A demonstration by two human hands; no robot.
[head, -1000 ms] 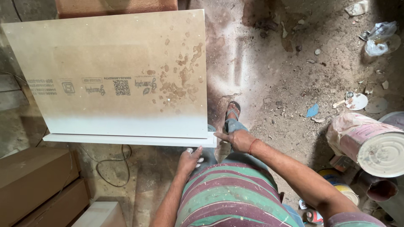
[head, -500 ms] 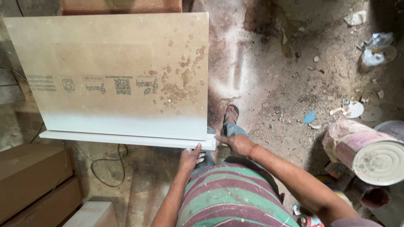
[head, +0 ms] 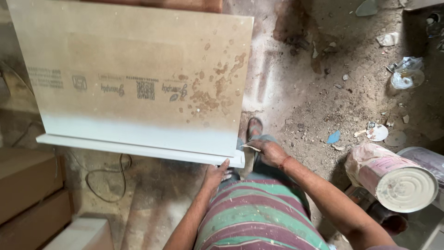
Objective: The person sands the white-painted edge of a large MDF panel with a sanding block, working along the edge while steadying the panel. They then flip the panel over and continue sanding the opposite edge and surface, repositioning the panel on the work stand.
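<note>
Two hands meet the near right corner of a large brown board [head: 134, 78]. The left hand [head: 215, 175] presses open fingers against its white edge from below; the right hand [head: 270, 152], just beside the corner, pinches a thin pale sliver [head: 250, 147].

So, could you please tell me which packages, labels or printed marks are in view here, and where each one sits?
Printed marks: a dark row with a square code across the tan board, upside down.
Tin can: lying on its side at right, pinkish wrap, pale round lid.
Cardboard boxes: brown, stacked at lower left.
Plastic wrapper: crumpled, clear, upper right floor.
</note>
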